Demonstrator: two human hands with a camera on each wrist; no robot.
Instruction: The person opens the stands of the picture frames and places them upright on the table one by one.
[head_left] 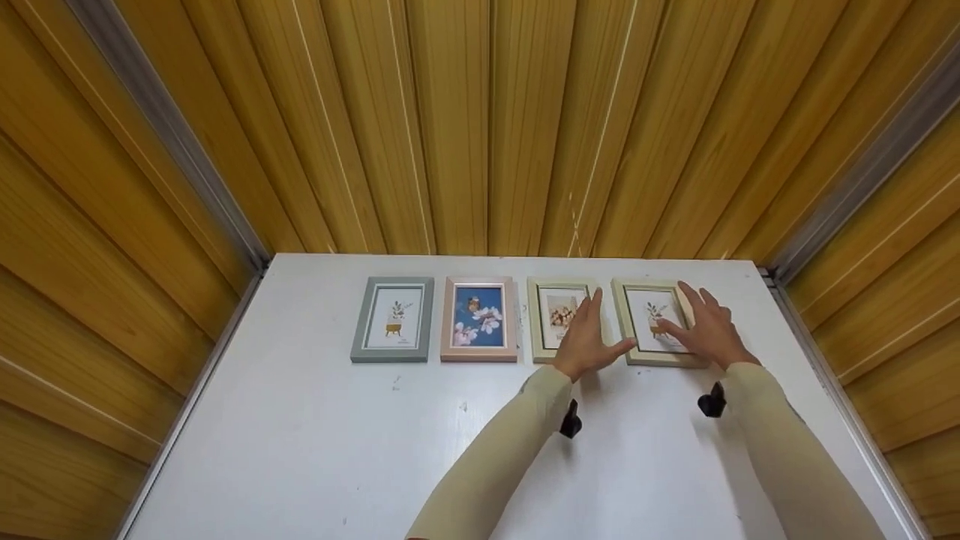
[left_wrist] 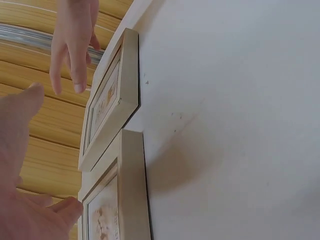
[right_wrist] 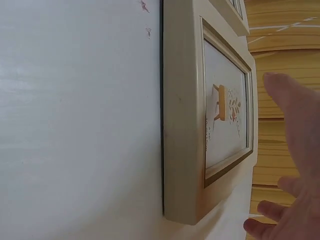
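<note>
Cream-coloured moulding surrounds the rightmost picture frame (head_left: 649, 313), which lies face up on the white bench (head_left: 300, 420), at the end of a row of four; its print shows a plant on a small stand. We see the right hand (head_left: 709, 330) spread over its right side. The left hand (head_left: 589, 341) is spread too, over the right edge of the neighbouring cream frame (head_left: 559, 311), with its thumb pointing toward the rightmost one. Neither hand pinches anything, and in the right wrist view the right fingers are apart from the frame. Whether a left fingertip touches the neighbour, we cannot tell.

We judge the step in hand to be the placing or straightening of this end frame. If it needs correction, the next move calls for both hands to come lightly to its two sides, without pushing the neighbour; the gaps look already nearly even to us.

Farther left we find the pink frame (head_left: 478, 319) with blossoms, then the grey-green frame (head_left: 392, 319). Behind the row stand wood-patterned panels (head_left: 457, 120).
</note>
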